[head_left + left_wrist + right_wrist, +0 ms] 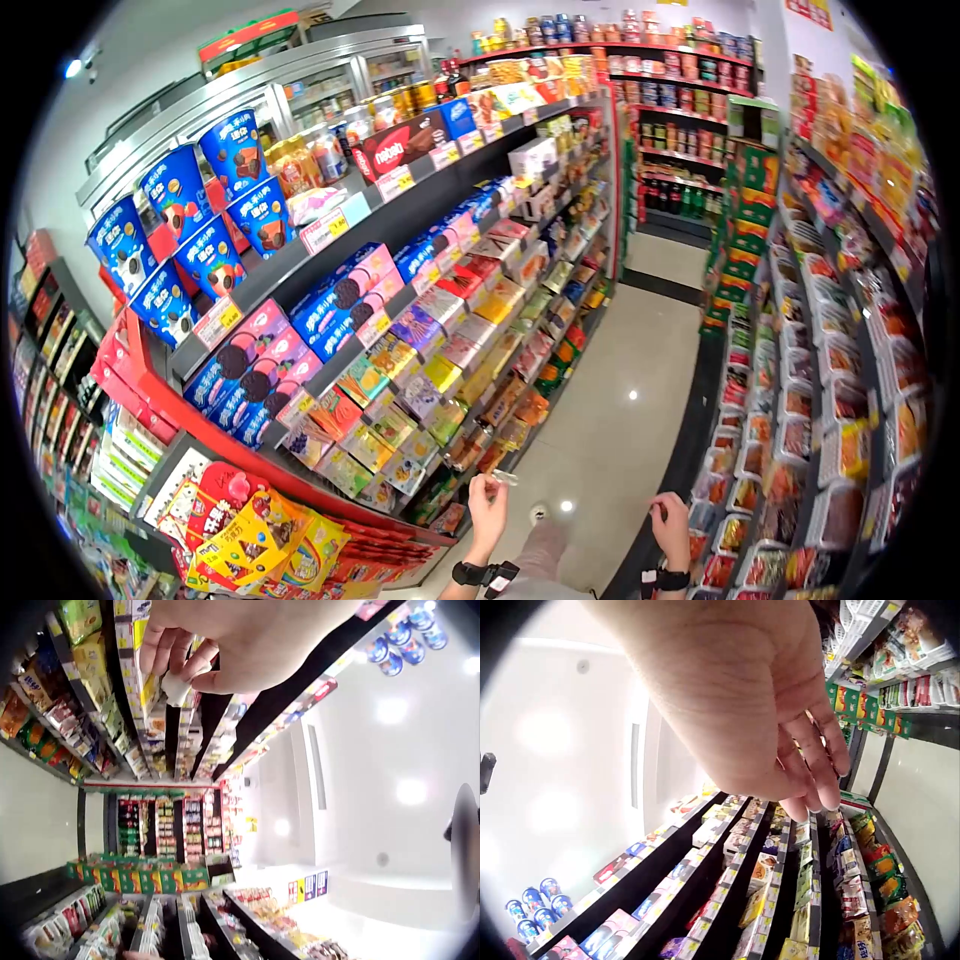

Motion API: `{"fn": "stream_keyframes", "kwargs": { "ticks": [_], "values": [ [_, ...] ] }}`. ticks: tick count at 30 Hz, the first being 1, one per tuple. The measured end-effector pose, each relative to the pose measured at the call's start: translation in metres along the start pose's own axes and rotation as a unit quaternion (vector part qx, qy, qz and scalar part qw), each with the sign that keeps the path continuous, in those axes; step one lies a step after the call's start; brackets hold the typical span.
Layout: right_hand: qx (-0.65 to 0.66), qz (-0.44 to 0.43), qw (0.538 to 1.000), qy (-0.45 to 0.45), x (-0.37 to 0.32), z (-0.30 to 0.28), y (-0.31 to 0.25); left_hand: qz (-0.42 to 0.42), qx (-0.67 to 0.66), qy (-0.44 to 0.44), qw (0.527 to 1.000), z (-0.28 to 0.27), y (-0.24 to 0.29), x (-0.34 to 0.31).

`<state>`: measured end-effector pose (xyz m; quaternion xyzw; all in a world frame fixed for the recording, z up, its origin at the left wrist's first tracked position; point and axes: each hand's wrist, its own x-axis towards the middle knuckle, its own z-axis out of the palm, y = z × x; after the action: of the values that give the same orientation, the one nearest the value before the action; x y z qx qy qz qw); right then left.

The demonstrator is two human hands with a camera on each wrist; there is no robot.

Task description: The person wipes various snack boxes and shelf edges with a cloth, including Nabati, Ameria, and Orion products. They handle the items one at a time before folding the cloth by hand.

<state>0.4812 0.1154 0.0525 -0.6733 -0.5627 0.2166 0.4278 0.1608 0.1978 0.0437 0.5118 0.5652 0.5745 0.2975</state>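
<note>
Above a shop's pale floor [620, 440], a person's left hand [487, 512] is pinching a small white scrap [178, 688]; the right hand [672, 525] is hanging empty, loosely curled.

Right hand [739, 712] at twelve o'clock, its fingers extending loosely toward five o'clock. Stocked shelves [815, 896] fan out at six o'clock, with blue cups [544, 918] clustered at eight. Green boxes [866, 710] stand at two o'clock; pale floor [919, 795] lies at three.
</note>
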Motion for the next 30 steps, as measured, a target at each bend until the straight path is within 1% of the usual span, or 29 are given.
{"fn": "stream_keyframes", "kwargs": {
  "ticks": [2, 3, 4, 5, 6, 7, 8, 9, 10, 11, 12, 14, 15, 18, 19, 20, 22, 23, 25, 26, 28, 30],
  "values": [
    [-0.001, -0.015, 1.000, 0.003, 0.020, 0.014, 0.024, -0.028, -0.059, 0.060, 0.996, -0.003, -0.041, 0.033],
    [0.004, 0.008, 1.000, -0.003, 0.041, 0.020, 0.022, -0.030, -0.103, 0.103, 0.989, -0.004, -0.011, 0.060],
    [-0.005, 0.037, 0.999, -0.016, 0.054, 0.013, 0.027, -0.027, -0.033, 0.140, 0.989, -0.006, -0.014, 0.074],
    [-0.005, 0.036, 0.999, -0.011, 0.076, 0.011, 0.044, -0.006, -0.029, 0.174, 0.984, -0.001, -0.011, 0.095],
    [0.012, 0.041, 0.999, -0.006, 0.095, 0.030, 0.053, 0.025, -0.009, 0.204, 0.979, -0.013, 0.009, 0.130],
    [-0.045, 0.053, 0.998, -0.013, 0.118, 0.003, 0.051, 0.026, -0.062, 0.222, 0.973, 0.004, 0.017, 0.143],
    [-0.074, -0.025, 0.997, 0.000, 0.141, -0.001, 0.064, 0.035, -0.104, 0.239, 0.965, 0.009, 0.027, 0.164],
    [-0.065, -0.006, 0.998, -0.001, 0.168, -0.001, 0.049, 0.051, -0.144, 0.257, 0.954, 0.010, 0.038, 0.191],
    [-0.060, 0.011, 0.998, -0.001, 0.197, -0.003, 0.037, 0.041, -0.145, 0.263, 0.953, 0.015, 0.050, 0.209],
    [-0.070, 0.013, 0.997, -0.011, 0.225, -0.001, 0.036, 0.072, -0.131, 0.269, 0.951, 0.020, 0.052, 0.231],
    [-0.082, -0.031, 0.996, -0.002, 0.254, 0.009, 0.037, 0.106, -0.114, 0.272, 0.950, 0.023, 0.056, 0.255],
    [-0.116, -0.102, 0.988, -0.005, 0.301, 0.019, 0.011, 0.104, -0.130, 0.264, 0.950, 0.036, 0.061, 0.286],
    [-0.120, -0.091, 0.988, -0.023, 0.324, 0.031, -0.010, 0.114, -0.134, 0.257, 0.950, 0.039, 0.067, 0.306],
    [-0.046, -0.090, 0.993, -0.064, 0.369, 0.066, -0.019, 0.081, -0.144, 0.248, 0.955, 0.055, 0.060, 0.318],
    [-0.023, -0.105, 0.992, -0.063, 0.385, 0.089, -0.022, 0.071, -0.117, 0.249, 0.959, 0.053, 0.065, 0.328],
    [-0.001, -0.114, 0.990, -0.085, 0.397, 0.101, -0.017, 0.067, -0.113, 0.253, 0.959, 0.059, 0.057, 0.325],
    [0.049, -0.137, 0.982, -0.123, 0.430, 0.130, -0.019, 0.084, -0.075, 0.288, 0.951, 0.061, 0.060, 0.334],
    [0.048, -0.142, 0.977, -0.154, 0.441, 0.137, -0.010, 0.077, -0.063, 0.307, 0.946, 0.069, 0.058, 0.328],
    [0.050, -0.196, 0.962, -0.184, 0.482, 0.157, 0.001, 0.079, -0.025, 0.338, 0.937, 0.074, 0.070, 0.337],
    [0.046, -0.227, 0.952, -0.200, 0.506, 0.164, 0.007, 0.093, -0.021, 0.357, 0.929, 0.078, 0.068, 0.340],
    [0.032, -0.237, 0.940, -0.242, 0.560, 0.164, -0.002, 0.104, -0.009, 0.412, 0.905, 0.091, 0.079, 0.357],
    [0.035, -0.233, 0.934, -0.269, 0.595, 0.168, -0.006, 0.094, 0.015, 0.454, 0.886, 0.108, 0.078, 0.361]
  ]
}}
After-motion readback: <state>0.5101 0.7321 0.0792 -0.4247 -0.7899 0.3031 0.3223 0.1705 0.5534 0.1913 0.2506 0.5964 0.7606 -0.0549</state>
